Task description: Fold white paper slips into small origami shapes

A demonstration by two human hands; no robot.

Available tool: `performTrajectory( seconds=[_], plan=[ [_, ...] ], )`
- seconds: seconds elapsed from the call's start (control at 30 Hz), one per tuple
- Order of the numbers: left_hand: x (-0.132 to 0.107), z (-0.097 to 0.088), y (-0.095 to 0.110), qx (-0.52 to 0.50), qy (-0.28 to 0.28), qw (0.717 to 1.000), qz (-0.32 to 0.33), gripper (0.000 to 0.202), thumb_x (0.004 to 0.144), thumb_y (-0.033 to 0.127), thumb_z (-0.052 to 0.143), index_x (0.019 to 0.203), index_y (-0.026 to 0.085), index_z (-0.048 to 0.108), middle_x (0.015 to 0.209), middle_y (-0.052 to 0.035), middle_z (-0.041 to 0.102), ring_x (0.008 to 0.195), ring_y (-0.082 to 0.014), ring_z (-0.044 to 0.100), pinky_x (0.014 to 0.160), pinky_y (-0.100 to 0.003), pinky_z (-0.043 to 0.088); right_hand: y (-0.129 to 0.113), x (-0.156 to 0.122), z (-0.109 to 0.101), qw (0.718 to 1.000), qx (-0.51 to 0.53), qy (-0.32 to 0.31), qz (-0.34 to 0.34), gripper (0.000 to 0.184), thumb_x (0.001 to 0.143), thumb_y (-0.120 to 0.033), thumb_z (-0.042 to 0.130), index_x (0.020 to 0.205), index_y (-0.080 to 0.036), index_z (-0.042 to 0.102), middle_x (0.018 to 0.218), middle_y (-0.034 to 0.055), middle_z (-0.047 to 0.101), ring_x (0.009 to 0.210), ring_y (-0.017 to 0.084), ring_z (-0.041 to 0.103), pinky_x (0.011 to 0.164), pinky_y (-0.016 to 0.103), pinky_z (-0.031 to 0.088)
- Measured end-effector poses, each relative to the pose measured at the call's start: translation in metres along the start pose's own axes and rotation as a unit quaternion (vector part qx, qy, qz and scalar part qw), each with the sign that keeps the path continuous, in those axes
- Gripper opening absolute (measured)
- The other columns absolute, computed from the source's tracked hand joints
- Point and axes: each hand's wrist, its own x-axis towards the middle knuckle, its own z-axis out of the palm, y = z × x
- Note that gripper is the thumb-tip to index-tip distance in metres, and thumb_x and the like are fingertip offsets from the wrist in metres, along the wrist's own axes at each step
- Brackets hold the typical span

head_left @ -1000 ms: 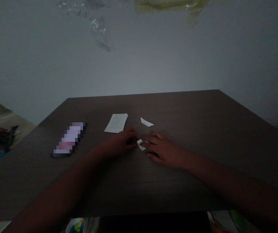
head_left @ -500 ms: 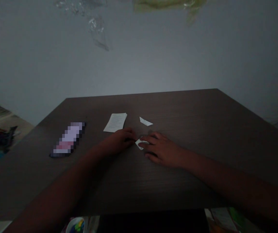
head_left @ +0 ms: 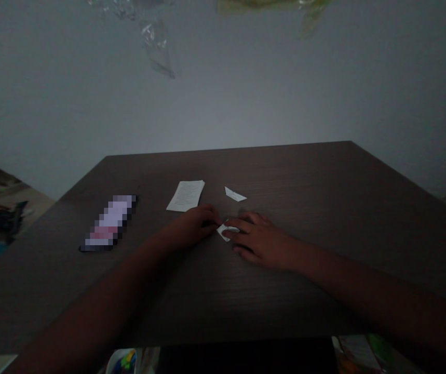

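A small folded white paper piece (head_left: 224, 231) lies on the dark wooden table (head_left: 316, 208) between my two hands. My left hand (head_left: 191, 226) rests curled on the table, its fingertips pinched at the paper's left corner. My right hand (head_left: 259, 240) lies flat over the paper's right side, fingers stretched out and pressing it down. Most of the paper is hidden under those fingers.
A printed white sheet (head_left: 186, 196) lies just beyond my left hand. A small torn white scrap (head_left: 234, 195) sits beyond my right hand. A blurred rectangular object (head_left: 109, 223) lies at the left. The wall stands close behind the table's far edge.
Both hands stay on the small paper almost unmoved; the left fingertips have closed in slightly on its corner.
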Motion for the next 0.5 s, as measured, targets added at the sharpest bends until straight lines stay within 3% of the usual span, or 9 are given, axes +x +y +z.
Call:
performTrajectory(
  seconds=[0.27,0.37,0.5],
  plan=[
    [-0.004,0.004,-0.002,-0.015,0.017,0.997,0.075,0.028,0.119,0.032,0.082,0.145,0.026,0.091,0.156,-0.0146,0.087,0.143,-0.0337,0.086,0.132,-0.054,0.07,0.005,0.001,0.001,0.999,0.032,0.008,0.001,0.053,0.129,-0.035,0.08,0.182,-0.038,0.079,0.187,0.0137,0.077,0.16,0.043,0.072,0.134,0.069,0.067],
    [-0.002,0.009,-0.005,0.002,0.027,0.997,0.073,0.028,0.116,0.03,0.086,0.143,0.027,0.094,0.159,-0.0139,0.089,0.153,-0.0354,0.084,0.139,-0.056,0.067,0.011,0.004,0.001,0.998,0.05,0.025,-0.012,0.05,0.127,-0.023,0.077,0.175,-0.031,0.085,0.176,0.0146,0.085,0.156,0.039,0.078,0.137,0.065,0.066],
    [0.0,0.011,-0.005,0.013,0.021,0.997,0.069,0.018,0.117,0.028,0.083,0.129,0.026,0.098,0.15,-0.014,0.093,0.146,-0.0353,0.087,0.138,-0.057,0.068,0.023,0.008,0.0,0.996,0.068,0.058,-0.017,0.043,0.121,-0.013,0.075,0.156,-0.028,0.095,0.163,0.0125,0.093,0.149,0.037,0.086,0.136,0.06,0.068]
  ],
)
